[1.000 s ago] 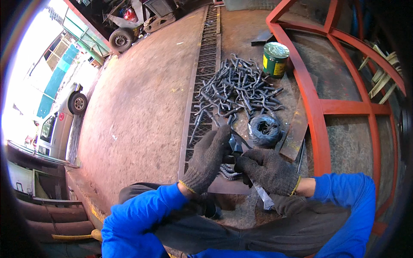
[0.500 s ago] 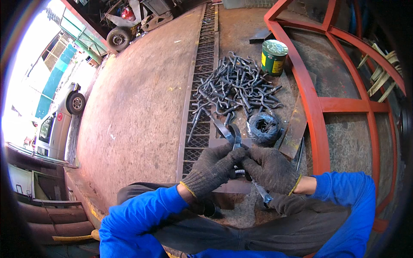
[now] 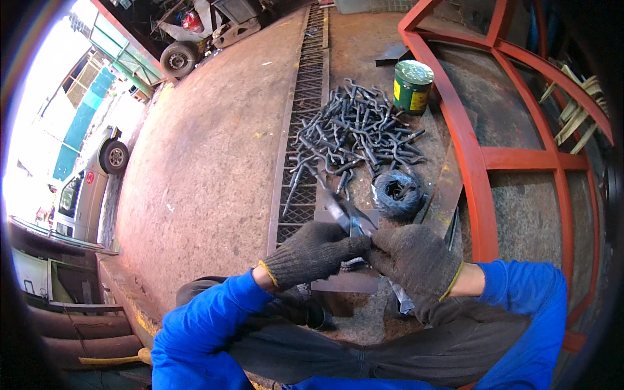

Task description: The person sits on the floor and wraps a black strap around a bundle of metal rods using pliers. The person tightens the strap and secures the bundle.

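My left hand, in a dark knit glove with a yellow cuff edge, is closed round a shiny grey strip whose crossing ends stick up beyond the fingers. Pressed against its fingertips is my right hand, gloved alike and closed on the same strip at the crossing. Motion smears the strip, so its material is unclear. A pale, flat tail hangs below my right hand. Just beyond the hands lie a coil of dark, glossy band and a heap of bent dark metal rods.
A green can stands behind the heap. Red metal framing rises at the right, and a grating runs through the concrete floor. At the left are a parked vehicle and a wooden handle.
The strip's upper ends have shifted left and spread from a loop into a crossing. My left hand has moved slightly left; my right hand has rolled over, its back now more upward.
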